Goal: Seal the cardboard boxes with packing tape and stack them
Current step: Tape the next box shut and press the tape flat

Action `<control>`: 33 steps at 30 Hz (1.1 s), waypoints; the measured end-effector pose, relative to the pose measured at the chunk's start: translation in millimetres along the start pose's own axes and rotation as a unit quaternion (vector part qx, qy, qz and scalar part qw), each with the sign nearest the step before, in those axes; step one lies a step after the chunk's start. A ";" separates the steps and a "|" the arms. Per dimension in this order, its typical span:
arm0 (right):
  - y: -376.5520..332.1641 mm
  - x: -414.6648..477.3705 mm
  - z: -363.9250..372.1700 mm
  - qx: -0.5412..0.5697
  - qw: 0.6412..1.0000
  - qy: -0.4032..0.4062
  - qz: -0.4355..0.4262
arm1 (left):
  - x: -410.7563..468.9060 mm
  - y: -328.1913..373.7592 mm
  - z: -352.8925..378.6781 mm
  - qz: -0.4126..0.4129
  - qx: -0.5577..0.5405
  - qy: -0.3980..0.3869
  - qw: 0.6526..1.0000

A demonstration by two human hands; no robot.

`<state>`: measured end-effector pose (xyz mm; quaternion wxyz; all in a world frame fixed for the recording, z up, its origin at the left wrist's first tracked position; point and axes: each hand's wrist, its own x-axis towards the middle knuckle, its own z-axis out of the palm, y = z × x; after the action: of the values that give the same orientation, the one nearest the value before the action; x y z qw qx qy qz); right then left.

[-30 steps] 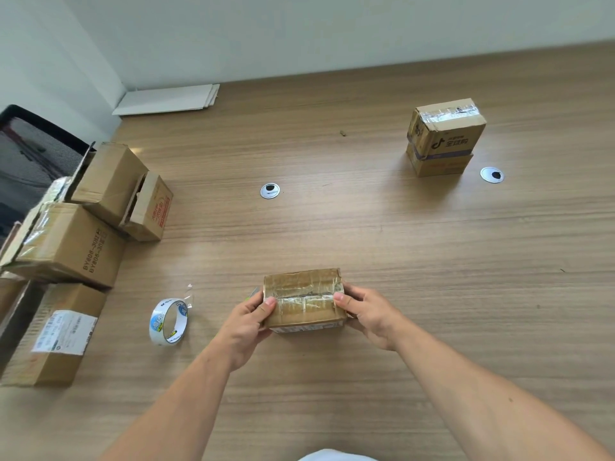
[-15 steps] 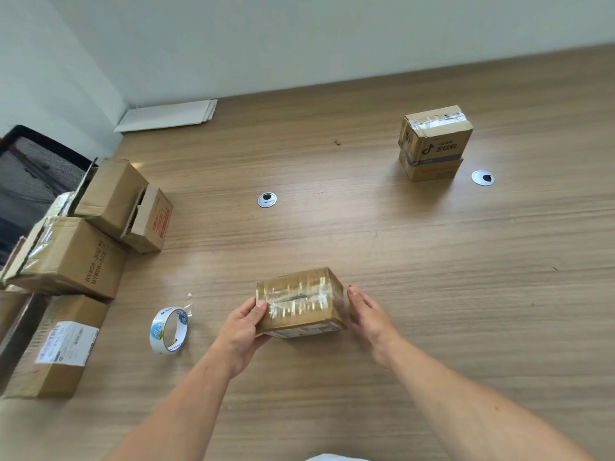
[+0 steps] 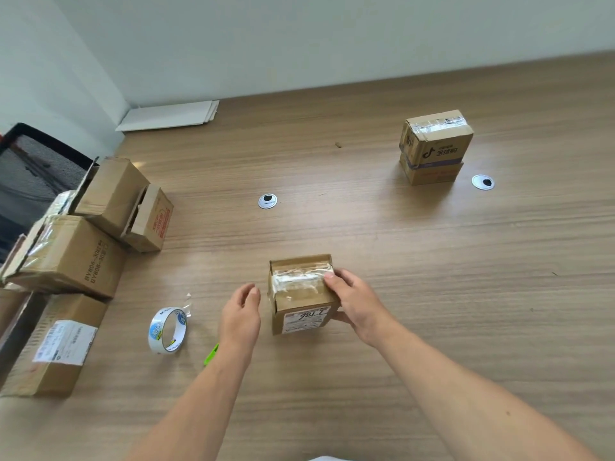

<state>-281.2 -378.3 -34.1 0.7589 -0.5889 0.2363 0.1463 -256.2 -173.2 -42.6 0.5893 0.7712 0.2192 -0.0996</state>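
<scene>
Item 1: one small brown cardboard box (image 3: 301, 291), clear tape across its top, white label on its near face. It stands on the pale wood-grain desk (image 3: 432, 261), about midway along the near edge. The tape strip runs left to right.

Item 2: right hand (image 3: 356, 304). It grips the box's right end, fingers curled over the top edge onto the tape.

Item 3: left hand (image 3: 241, 314). It holds nothing, fingers loosely spread, just beside the box's left face; a sliver of desk shows between them.

Item 4: stack of two taped cardboard boxes (image 3: 434, 148), toward the far right corner, well apart from the gripped box.

Item 5: roll of clear packing tape (image 3: 167, 331), blue-and-white core, on edge near the left hand.

Item 6: unsealed brown cardboard boxes (image 3: 116, 201), heaped along the left edge.

Note: the box looks sealed, so stacking seems due. The stack lies away and rightward of it, on the gripping hand's side, so the right arm is the nearer.
</scene>
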 end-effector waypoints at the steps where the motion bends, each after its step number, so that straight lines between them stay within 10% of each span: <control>1: -0.5 1.2 4.5 -0.042 0.999 0.009 -0.014 | -2.8 5.4 2.1 0.020 -0.033 -0.017 0.999; 11: -2.0 5.9 39.7 -0.318 0.940 0.126 -0.001 | -3.6 8.1 26.9 0.096 0.171 0.008 0.981; 33: 25.2 40.7 10.9 -0.176 0.983 0.033 0.050 | 4.4 5.6 11.1 0.111 0.189 -0.001 0.976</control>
<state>-257.4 -363.5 -74.4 0.6272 -0.7051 0.2607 0.2038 -248.6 -184.0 -42.7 0.4407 0.8879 0.1091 -0.0741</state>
